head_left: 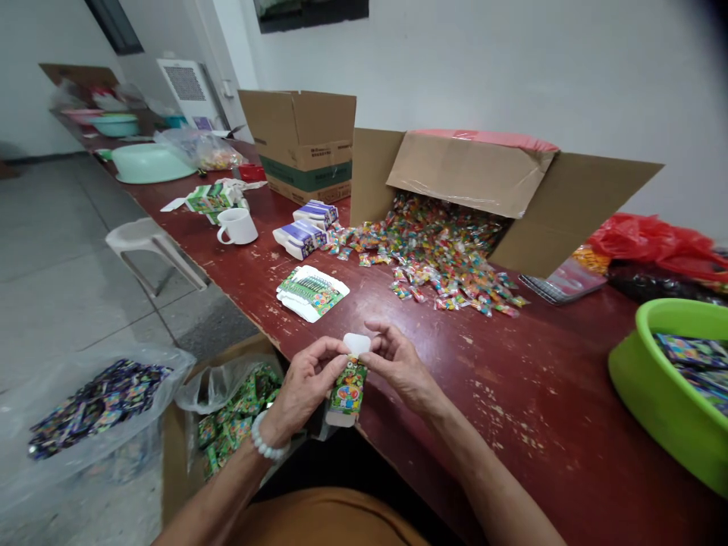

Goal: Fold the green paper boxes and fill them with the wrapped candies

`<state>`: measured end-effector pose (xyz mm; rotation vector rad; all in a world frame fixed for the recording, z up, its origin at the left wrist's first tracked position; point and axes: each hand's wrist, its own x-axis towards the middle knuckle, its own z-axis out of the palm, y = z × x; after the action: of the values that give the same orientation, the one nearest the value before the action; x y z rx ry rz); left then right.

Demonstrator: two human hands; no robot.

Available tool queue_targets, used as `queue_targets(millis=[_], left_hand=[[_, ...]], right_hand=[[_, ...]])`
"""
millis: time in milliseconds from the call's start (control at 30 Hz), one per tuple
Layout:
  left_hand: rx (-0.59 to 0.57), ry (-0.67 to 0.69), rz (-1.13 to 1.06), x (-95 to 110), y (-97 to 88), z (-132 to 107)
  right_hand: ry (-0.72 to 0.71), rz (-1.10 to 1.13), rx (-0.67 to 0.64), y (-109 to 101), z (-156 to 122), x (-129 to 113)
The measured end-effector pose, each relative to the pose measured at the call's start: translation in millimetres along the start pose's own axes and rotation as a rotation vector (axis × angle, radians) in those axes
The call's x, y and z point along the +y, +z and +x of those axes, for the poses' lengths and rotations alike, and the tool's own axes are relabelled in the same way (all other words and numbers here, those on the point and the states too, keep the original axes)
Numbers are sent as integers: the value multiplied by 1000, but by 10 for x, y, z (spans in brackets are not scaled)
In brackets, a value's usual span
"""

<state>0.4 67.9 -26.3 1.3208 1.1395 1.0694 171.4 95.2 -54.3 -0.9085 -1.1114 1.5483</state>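
Between my hands, at the table's front edge, is a small green printed candy box (pixel 348 390) with a white flap standing up at its far end. My left hand (pixel 310 379) pinches the box's left side near that flap. My right hand (pixel 401 360) grips the upper right corner, thumb on the front, fingers curled behind. Just beyond lies a stack of flat, unfolded green boxes (pixel 312 292). Loose wrapped candies (pixel 444 265) spill across the table from a tipped cardboard carton (pixel 472 171).
A white mug (pixel 237 226), purple boxes (pixel 299 238) and an upright carton (pixel 307 159) stand further back. A lime-green basin (pixel 654 379) of packets is at right. On the left are a bag of dark packets (pixel 102 406), a carton of green packets (pixel 239 417) and a white stool (pixel 145 239).
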Motion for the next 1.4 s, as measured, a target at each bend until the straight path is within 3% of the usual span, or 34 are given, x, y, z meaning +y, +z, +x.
queue_targets(millis=[100, 200, 300, 367, 500, 800, 1033, 1400], left_hand=[[13, -26, -118, -34, -14, 13], [37, -113, -293, -51, -15, 13], [-109, -250, -449, -56, 13, -8], [-229, -343, -524, -62, 47, -28], [-181, -432, -601, -77, 125, -45], [-141, -374, -445, -142, 299, -15], [-156, -260, -371, -175, 274, 8], [-232, -302, -400, -209, 253, 30]], right_hand=[[-79, -149, -81, -4, -20, 9], [-173, -274, -16, -6, -32, 37], [-222, -295, 53, 12, -48, 39], [-258, -360, 28, 30, -69, 8], [-336, -505, -82, 56, -109, -65], [29, -162, 27, 37, -68, -87], [-48, -175, 86, 70, -70, -84], [86, -30, 61, 31, -44, -15]])
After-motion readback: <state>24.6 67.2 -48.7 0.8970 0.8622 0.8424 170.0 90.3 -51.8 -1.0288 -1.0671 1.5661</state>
